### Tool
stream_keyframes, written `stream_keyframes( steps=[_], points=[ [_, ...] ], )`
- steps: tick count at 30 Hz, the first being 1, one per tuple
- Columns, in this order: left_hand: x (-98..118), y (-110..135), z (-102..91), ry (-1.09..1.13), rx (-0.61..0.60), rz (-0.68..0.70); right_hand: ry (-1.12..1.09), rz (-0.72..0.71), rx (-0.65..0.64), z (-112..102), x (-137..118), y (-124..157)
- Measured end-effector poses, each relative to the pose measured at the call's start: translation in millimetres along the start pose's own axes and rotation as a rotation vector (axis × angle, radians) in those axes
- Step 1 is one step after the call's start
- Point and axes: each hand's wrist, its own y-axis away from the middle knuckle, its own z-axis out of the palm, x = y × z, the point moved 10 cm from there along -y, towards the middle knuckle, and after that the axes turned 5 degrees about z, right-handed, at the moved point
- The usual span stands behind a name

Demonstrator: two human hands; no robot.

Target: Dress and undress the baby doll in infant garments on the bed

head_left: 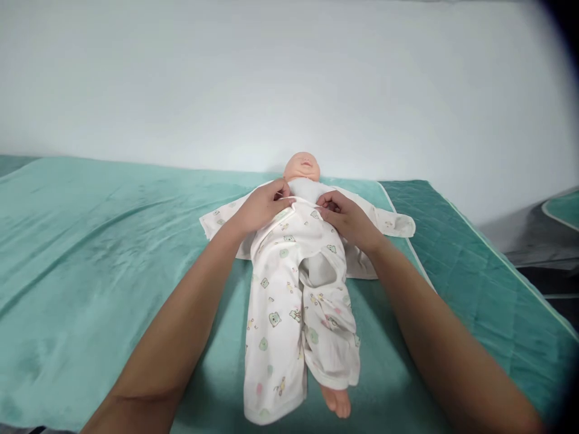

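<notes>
A baby doll point(302, 166) lies on its back, head toward the wall. White pants point(275, 301) with a small animal print cover its legs, and one foot point(337, 399) shows below a cuff. My left hand point(266, 206) pinches the waistband of the pants at the doll's belly. On the other side of the waist, my right hand point(344, 215) grips the same waistband with curled fingers. A white printed top point(392, 222) lies spread under the doll, sleeves out to both sides. Whether the doll's arms are in the sleeves is hidden.
A light green cloth point(99, 253) covers the surface under the doll. To the right lies a darker green quilted pad point(474, 265) with a pale edge. A white wall point(271, 72) rises right behind the doll's head.
</notes>
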Motion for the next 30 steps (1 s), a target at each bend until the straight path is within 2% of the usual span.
stream_keyframes(
  steps=[2,4,6,8,10,13,17,21,24,25,27,30],
  points=[
    [-11.6,-10.6,-7.0,-0.02,0.093,-0.02,0.024,0.014,-0.016,0.9,-2.6,-6.7],
    [-32.4,-20.9,-10.2,0.056,0.18,-0.065,0.045,0.066,-0.028,0.9,1.4,-13.8],
    [-57.0,-27.7,-8.2,0.19,0.229,-0.125,0.0,0.151,-0.032,-1.0,14.6,-19.7],
    [-73.9,-29.6,-6.7,0.274,0.258,-0.147,-0.14,0.242,-0.035,-2.9,34.3,-22.9],
    [-78.6,-27.1,-10.5,0.265,0.297,-0.118,-0.339,0.308,-0.03,-4.2,53.4,-23.2],
    [-72.9,-17.3,-20.4,0.169,0.361,-0.071,-0.616,0.336,0.021,-8.0,70.9,-20.0],
    [-68.2,-0.5,-33.1,0.091,0.439,-0.083,-0.736,0.346,0.052,-10.7,75.7,-12.5],
    [-70.4,16.5,-49.1,0.036,0.578,-0.134,-0.615,0.315,0.007,-15.5,70.3,-6.5],
    [-70.9,22.3,-52.1,-0.002,0.616,-0.18,-0.425,0.279,-0.099,-13.3,65.4,-2.3],
    [-70.6,23.2,-51.6,-0.018,0.616,-0.194,-0.346,0.269,-0.097,-14.5,65.0,-1.6],
    [-69.8,24.7,-49.2,-0.041,0.612,-0.21,-0.18,0.223,0.008,-23.3,62.6,-2.7],
    [-71.8,28.1,-43.5,-0.043,0.599,-0.227,0.049,0.148,0.289,-39.2,54.0,-5.2]
  ],
)
